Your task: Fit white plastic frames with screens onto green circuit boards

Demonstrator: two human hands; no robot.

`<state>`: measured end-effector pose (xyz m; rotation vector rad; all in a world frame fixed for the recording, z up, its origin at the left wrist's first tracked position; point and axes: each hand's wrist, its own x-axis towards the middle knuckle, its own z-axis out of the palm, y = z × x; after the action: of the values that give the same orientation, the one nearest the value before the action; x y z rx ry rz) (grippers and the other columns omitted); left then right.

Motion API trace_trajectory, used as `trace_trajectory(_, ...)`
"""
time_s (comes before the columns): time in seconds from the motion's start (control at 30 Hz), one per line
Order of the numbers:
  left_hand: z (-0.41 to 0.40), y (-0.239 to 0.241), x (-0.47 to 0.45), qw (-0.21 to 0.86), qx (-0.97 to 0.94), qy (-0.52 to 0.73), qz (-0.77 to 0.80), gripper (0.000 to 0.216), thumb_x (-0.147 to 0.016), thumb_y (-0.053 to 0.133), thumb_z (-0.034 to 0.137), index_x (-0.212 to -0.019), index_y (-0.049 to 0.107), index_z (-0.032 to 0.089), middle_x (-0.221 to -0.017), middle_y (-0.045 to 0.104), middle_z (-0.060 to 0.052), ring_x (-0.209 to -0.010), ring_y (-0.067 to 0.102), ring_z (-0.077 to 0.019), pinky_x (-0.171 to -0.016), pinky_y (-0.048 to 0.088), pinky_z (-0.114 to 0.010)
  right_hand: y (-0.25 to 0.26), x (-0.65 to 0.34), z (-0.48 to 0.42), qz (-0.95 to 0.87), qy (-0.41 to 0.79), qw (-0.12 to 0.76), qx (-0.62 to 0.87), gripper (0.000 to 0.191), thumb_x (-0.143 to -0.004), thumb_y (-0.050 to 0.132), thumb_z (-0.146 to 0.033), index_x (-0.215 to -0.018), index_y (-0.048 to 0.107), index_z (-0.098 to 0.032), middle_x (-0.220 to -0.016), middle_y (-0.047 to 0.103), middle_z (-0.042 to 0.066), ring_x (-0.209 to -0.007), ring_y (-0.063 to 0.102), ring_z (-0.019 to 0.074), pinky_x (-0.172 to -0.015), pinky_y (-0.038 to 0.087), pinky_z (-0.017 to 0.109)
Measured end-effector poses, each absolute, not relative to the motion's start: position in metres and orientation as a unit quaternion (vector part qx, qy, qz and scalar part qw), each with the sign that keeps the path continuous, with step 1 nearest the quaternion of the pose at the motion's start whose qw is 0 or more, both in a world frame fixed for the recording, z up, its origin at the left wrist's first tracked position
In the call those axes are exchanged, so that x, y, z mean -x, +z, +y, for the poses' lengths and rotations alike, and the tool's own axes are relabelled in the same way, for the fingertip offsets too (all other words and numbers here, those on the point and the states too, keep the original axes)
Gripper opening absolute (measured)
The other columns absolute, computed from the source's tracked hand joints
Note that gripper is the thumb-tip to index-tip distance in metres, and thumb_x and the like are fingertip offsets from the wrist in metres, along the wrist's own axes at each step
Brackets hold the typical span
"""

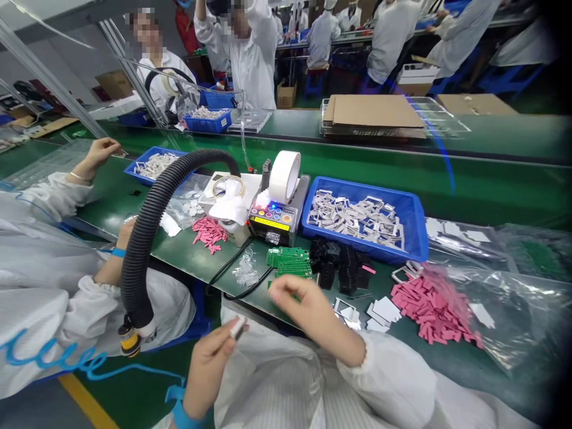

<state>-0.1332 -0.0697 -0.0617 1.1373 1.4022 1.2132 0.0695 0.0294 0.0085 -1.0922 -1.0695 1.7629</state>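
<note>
White piece (238, 327) pinched firmly btw thumb & fingertips of my L hand (208, 363), long axis tilted up-right toward counter (179, 262). R hand (310, 313) half open, fingers loosely curled, just in front of green PCBs (288, 262); black pieces (339, 265) off past its fingertips. Contact w/ PCBs: can't tell.

glossy green circuit boards (288, 262)

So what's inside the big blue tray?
The blue tray holds a heap of grey-white frames, which cover most of its floor; anything beneath them is hidden.
</note>
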Motion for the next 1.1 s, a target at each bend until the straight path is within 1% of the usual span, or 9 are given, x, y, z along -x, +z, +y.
trace_trajectory(0.07, -0.076, -0.076, 0.155, 0.528, -0.201, 0.598, 0.568, 0.021, -0.086, 0.054, 0.018, -0.092, 0.073, 0.019, -0.097, 0.075, -0.007, -0.093, 0.070, -0.0202, -0.085, 0.056, -0.031, 0.006, -0.068, 0.046, -0.306, 0.708, 0.436, 0.464, 0.018, -0.070, 0.066, -0.037, -0.072, 0.060, -0.020, -0.064, 0.051, -0.005, -0.055, 0.043, 0.0086, -0.057, 0.035, 0.025)
trace_trajectory(0.13, -0.080, -0.084, 0.180, 0.530, -0.022, 0.677, 0.511, 0.031, -0.092, 0.041, 0.016, -0.091, 0.072, 0.017, -0.093, 0.076, -0.008, -0.089, 0.071, -0.0173, -0.082, 0.058, -0.030, 0.001, -0.067, 0.063, -0.237, 0.714, 0.444, 0.487, 0.017, -0.074, 0.062, -0.036, -0.078, 0.057, -0.020, -0.062, 0.047, -0.007, -0.048, 0.039, 0.0063, -0.052, 0.035, 0.023)
trace_trajectory(0.3, -0.095, -0.084, 0.232, 0.456, 0.160, 0.757, 0.439, 0.045, -0.096, 0.021, 0.014, -0.104, 0.065, 0.017, -0.089, 0.076, -0.006, -0.086, 0.071, -0.0139, -0.081, 0.058, -0.027, -0.009, -0.053, 0.089, -0.107, 0.716, 0.451, 0.521, 0.011, -0.079, 0.062, -0.023, -0.080, 0.054, -0.016, -0.058, 0.045, -0.008, -0.042, 0.036, 0.0035, -0.042, 0.032, 0.017)
trace_trajectory(0.4, -0.103, -0.083, 0.239, 0.438, 0.174, 0.767, 0.435, 0.043, -0.096, 0.021, 0.014, -0.110, 0.061, 0.018, -0.092, 0.076, -0.006, -0.089, 0.071, -0.0148, -0.082, 0.058, -0.028, -0.009, -0.040, 0.090, -0.078, 0.706, 0.471, 0.523, 0.011, -0.084, 0.060, -0.023, -0.079, 0.052, -0.015, -0.059, 0.045, -0.008, -0.042, 0.036, 0.0031, -0.040, 0.031, 0.016)
trace_trajectory(0.67, -0.105, -0.090, 0.250, 0.440, 0.157, 0.786, 0.404, 0.044, -0.095, 0.021, 0.012, -0.116, 0.059, 0.021, -0.097, 0.075, -0.005, -0.091, 0.070, -0.0139, -0.089, 0.055, -0.030, -0.008, -0.025, 0.100, -0.079, 0.680, 0.496, 0.534, 0.017, -0.086, 0.058, -0.023, -0.074, 0.049, -0.015, -0.059, 0.042, -0.008, -0.043, 0.034, 0.0029, -0.038, 0.028, 0.015)
trace_trajectory(0.83, -0.083, -0.086, 0.218, 0.502, 0.140, 0.767, 0.373, 0.041, -0.096, 0.024, 0.016, -0.121, 0.056, 0.016, -0.094, 0.076, -0.010, -0.088, 0.071, -0.0162, -0.081, 0.058, -0.028, 0.002, -0.028, 0.086, -0.144, 0.695, 0.481, 0.515, 0.021, -0.076, 0.065, -0.025, -0.067, 0.048, -0.018, -0.059, 0.043, -0.007, -0.045, 0.035, 0.0049, -0.040, 0.029, 0.018)
trace_trajectory(0.9, -0.070, -0.076, 0.186, 0.547, 0.138, 0.738, 0.370, 0.041, -0.096, 0.025, 0.015, -0.119, 0.059, 0.015, -0.091, 0.076, -0.010, -0.087, 0.071, -0.0164, -0.080, 0.058, -0.028, 0.011, -0.034, 0.066, -0.189, 0.716, 0.460, 0.490, 0.023, -0.071, 0.070, -0.028, -0.064, 0.051, -0.018, -0.059, 0.043, -0.006, -0.049, 0.037, 0.0063, -0.044, 0.031, 0.019)
trace_trajectory(1.0, -0.049, -0.050, 0.135, 0.630, 0.138, 0.680, 0.349, 0.038, -0.095, 0.029, 0.012, -0.112, 0.063, 0.015, -0.098, 0.075, -0.011, -0.093, 0.069, -0.0157, -0.088, 0.054, -0.029, 0.029, -0.052, 0.032, -0.329, 0.713, 0.415, 0.459, 0.023, -0.069, 0.072, -0.029, -0.059, 0.055, -0.017, -0.062, 0.046, -0.003, -0.058, 0.043, 0.0095, -0.055, 0.037, 0.022)
trace_trajectory(1.1, -0.033, -0.019, 0.093, 0.699, 0.118, 0.630, 0.317, 0.031, -0.092, 0.039, 0.012, -0.095, 0.069, 0.016, -0.096, 0.075, -0.007, -0.090, 0.069, -0.0135, -0.090, 0.052, -0.028, 0.045, -0.075, 0.007, -0.556, 0.592, 0.389, 0.436, 0.019, -0.077, 0.064, -0.029, -0.062, 0.058, -0.019, -0.089, 0.056, 0.003, -0.088, 0.053, 0.0168, -0.076, 0.042, 0.027)
